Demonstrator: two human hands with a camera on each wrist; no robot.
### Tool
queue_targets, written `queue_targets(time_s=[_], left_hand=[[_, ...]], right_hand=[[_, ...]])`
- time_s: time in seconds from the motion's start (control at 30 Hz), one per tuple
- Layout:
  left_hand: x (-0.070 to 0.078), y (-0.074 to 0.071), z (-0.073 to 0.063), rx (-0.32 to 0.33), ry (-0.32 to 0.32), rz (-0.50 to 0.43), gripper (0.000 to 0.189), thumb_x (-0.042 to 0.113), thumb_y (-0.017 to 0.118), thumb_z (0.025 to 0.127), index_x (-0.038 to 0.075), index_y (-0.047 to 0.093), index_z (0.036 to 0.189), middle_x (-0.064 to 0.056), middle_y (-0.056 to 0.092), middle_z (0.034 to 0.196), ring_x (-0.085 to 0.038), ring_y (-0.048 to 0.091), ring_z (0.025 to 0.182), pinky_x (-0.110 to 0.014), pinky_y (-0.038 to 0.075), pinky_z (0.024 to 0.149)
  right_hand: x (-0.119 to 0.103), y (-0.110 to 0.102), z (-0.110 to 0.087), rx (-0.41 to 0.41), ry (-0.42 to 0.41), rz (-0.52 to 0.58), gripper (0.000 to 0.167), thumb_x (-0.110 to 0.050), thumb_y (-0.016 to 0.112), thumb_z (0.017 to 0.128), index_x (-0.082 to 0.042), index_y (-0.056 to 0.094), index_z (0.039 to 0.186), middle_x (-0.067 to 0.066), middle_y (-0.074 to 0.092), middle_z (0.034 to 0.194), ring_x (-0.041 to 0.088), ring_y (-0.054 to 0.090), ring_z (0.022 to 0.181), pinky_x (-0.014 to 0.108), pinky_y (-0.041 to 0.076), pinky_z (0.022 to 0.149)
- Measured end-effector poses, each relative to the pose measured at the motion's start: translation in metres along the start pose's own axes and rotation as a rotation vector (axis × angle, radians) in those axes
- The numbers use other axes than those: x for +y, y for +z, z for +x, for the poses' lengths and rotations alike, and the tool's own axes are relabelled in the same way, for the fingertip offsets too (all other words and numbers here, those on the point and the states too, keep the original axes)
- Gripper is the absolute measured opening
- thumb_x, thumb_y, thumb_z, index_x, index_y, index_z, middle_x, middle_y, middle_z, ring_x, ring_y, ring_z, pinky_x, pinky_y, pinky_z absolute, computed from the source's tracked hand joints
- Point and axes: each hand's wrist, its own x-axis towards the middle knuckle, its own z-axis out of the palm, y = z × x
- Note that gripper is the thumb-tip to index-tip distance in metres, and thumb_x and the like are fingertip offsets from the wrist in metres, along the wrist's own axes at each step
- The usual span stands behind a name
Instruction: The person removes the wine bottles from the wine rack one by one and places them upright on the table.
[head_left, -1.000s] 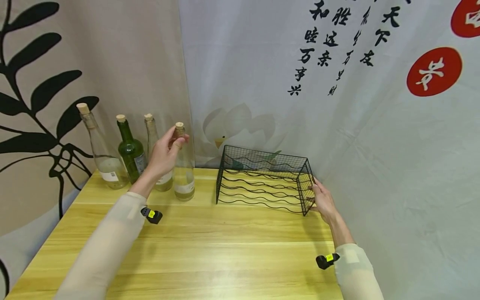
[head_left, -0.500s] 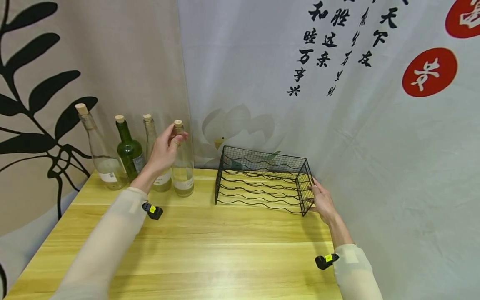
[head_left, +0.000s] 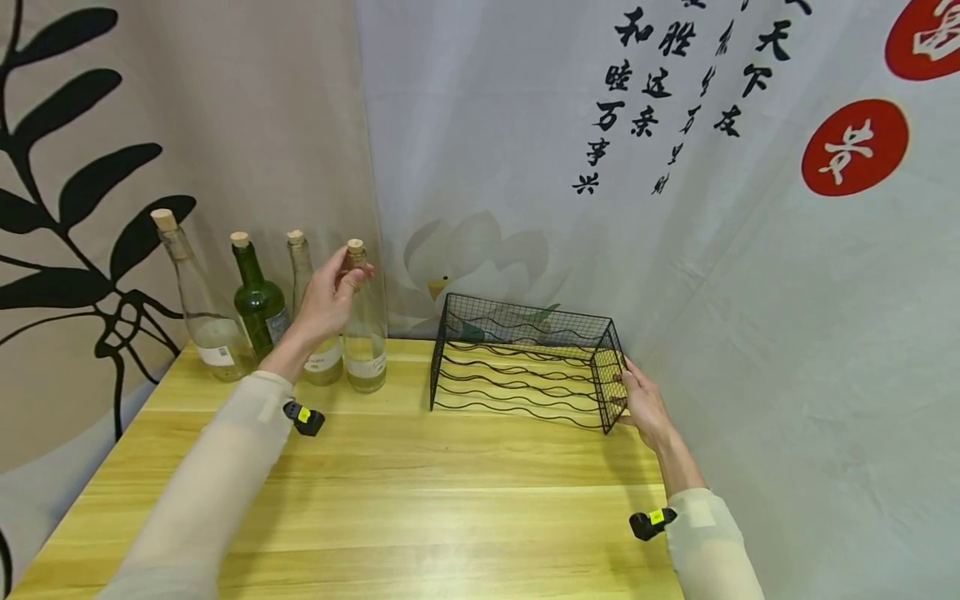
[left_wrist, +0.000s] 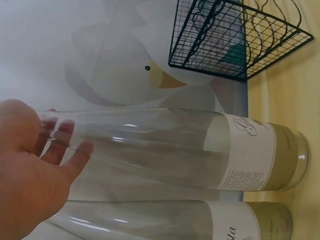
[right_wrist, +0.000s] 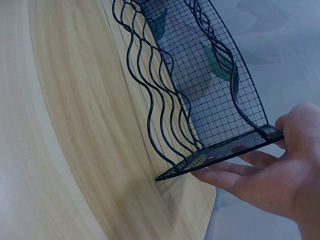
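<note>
My left hand (head_left: 322, 304) grips the neck of a clear glass bottle (head_left: 366, 333) just below its cork. The bottle stands upright at the back of the wooden table, the rightmost in a row. In the left wrist view, my thumb and fingers wrap the narrow neck, and the bottle's white label (left_wrist: 250, 152) shows near its base. At the right, my right hand (head_left: 647, 404) holds the end panel of a black wire bottle rack (head_left: 525, 387). The right wrist view shows the thumb at the panel's edge and fingers (right_wrist: 225, 176) along its outer face.
Left of the held bottle stand another clear corked bottle (head_left: 302, 267), a green bottle (head_left: 258, 296) and a taller clear bottle (head_left: 206, 308). A printed curtain (head_left: 480, 125) hangs right behind the table (head_left: 420, 500). The rack stands near the table's right edge.
The held bottle has shifted slightly back toward the curtain with my left hand, mostly in the first half second. My right hand and the rack stay in place.
</note>
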Motion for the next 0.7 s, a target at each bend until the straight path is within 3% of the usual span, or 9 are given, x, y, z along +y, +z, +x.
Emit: queue_targets(time_s=[0.2,0.47,0.7], left_hand=[[0.002,-0.003,-0.002,-0.027,-0.051,-0.028,0.048,0.032,0.044,0.124,0.013,0.05,0.168,-0.023,0.067,0.154,-0.04,0.062,0.147,-0.063,0.051,0.125],[-0.001,-0.005,-0.006,-0.045,-0.096,-0.076,0.076,0.041,0.056,0.12,0.022,0.02,0.183,-0.023,0.043,0.179,-0.044,0.043,0.167,-0.064,0.037,0.139],[0.001,-0.005,-0.013,-0.04,-0.091,-0.036,0.087,0.05,0.062,0.116,0.02,0.015,0.184,-0.017,0.026,0.188,-0.039,0.028,0.175,-0.062,0.029,0.143]], right_hand=[[-0.001,-0.001,0.001,-0.005,-0.004,-0.006,0.064,-0.041,0.024,0.126,-0.029,0.001,0.184,0.018,-0.006,0.192,0.056,0.003,0.175,0.083,0.04,0.126],[-0.003,-0.001,0.001,-0.004,-0.005,-0.003,0.064,-0.041,0.024,0.126,-0.029,0.002,0.184,0.02,-0.006,0.192,0.064,0.015,0.17,0.084,0.041,0.125],[-0.001,0.0,0.001,-0.002,0.003,-0.001,0.063,-0.041,0.024,0.126,-0.032,0.001,0.184,0.016,-0.006,0.192,0.062,0.021,0.169,0.082,0.041,0.126]])
